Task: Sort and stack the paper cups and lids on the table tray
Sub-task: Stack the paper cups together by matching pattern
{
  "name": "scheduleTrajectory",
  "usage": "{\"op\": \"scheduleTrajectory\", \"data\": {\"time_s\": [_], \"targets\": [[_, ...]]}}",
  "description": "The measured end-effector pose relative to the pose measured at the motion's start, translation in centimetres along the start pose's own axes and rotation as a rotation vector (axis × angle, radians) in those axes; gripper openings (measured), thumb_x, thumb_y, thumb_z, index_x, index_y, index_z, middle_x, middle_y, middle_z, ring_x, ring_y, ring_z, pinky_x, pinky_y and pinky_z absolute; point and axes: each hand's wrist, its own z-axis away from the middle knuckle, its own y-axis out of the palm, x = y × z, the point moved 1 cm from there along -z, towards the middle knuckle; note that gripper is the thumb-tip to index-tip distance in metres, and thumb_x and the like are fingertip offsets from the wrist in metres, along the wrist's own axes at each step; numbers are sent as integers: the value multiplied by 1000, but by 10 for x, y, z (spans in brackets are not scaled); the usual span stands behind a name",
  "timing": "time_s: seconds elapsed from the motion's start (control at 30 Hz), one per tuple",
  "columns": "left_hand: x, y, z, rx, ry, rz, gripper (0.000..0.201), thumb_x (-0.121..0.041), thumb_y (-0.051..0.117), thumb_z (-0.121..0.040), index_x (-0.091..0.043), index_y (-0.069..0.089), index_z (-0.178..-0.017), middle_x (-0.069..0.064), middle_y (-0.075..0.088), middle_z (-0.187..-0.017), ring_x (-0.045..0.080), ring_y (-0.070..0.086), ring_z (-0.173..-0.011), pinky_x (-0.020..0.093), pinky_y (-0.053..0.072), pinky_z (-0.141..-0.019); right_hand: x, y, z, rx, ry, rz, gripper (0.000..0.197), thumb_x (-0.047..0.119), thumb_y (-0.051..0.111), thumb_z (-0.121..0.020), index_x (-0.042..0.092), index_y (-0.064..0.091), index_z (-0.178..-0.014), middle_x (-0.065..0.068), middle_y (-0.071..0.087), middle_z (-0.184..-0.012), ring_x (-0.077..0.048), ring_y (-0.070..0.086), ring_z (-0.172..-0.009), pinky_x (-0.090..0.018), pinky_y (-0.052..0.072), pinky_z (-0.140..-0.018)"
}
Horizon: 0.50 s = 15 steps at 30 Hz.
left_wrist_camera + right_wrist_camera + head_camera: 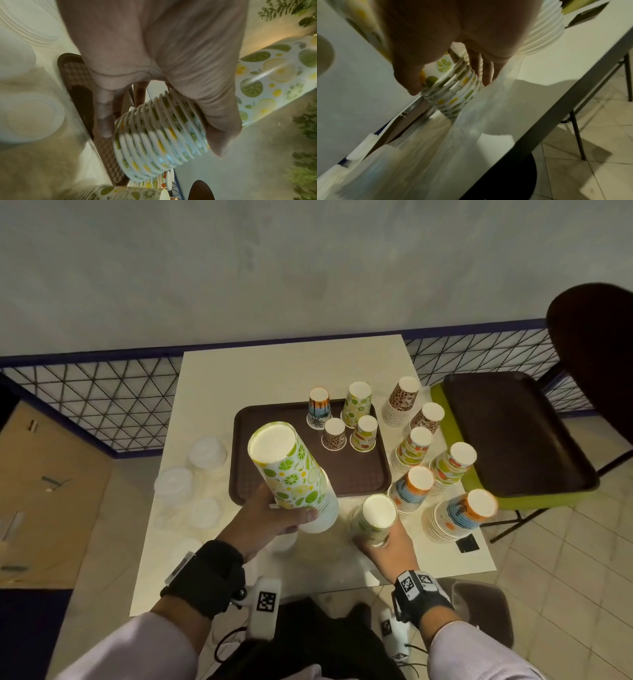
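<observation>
Table (274, 378); blurred lids (207, 453) at left

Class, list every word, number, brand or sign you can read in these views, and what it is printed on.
None can be read.
Orange-patterned cup on the brown tray: dark lettering, too small to read.
Wrist-band tags: square code patterns, no letters.
Black sticker on the table: blurred.

Grey wall (308, 268), tiled floor (565, 559)
</observation>
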Motion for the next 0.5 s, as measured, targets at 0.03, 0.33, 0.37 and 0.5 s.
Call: {"op": "scheduleTrajectory", "data": {"time_s": [0.03, 0.33, 0.37, 0.5], "targets": [[0, -1, 0, 0, -4, 2, 74, -39, 91, -58, -34, 64, -127, -8, 72, -126, 15, 67, -118, 40, 61, -90, 2, -1, 2, -6, -2, -12, 58, 43, 84, -68, 44, 49, -114, 18, 63, -109, -5, 60, -99, -25, 43, -84], [-1, -11, 4, -34, -3, 20, 79, -38, 92, -59, -25, 62, -131, -2, 74, -125, 23, 69, -118, 41, 61, -89, 19, 12, -2, 41, -75, 165, 73, 46, 74, -63, 37, 41, -127, 3, 52, -115, -24, 46, -110, -33, 45, -82], [-2, -13, 4, -37, -5, 28, 81, -39, 92, -59, -25, 61, -132, -1, 74, -126, 23, 69, -119, 43, 61, -91, 23, 11, -1, 18, -70, 140, 76, 47, 75, -62, 38, 41, -130, 1, 51, -115, -23, 46, -109, -33, 45, -85], [-5, -26, 3, -62, -1, 57, 84, -37, 93, -60, -23, 59, -135, 0, 73, -127, 25, 68, -120, 52, 59, -97, 40, 1, 4, -78, -117, 35, 89, 48, 79, -61, 31, 41, -139, 0, 46, -122, -17, 44, -116, -29, 38, -97]]}}
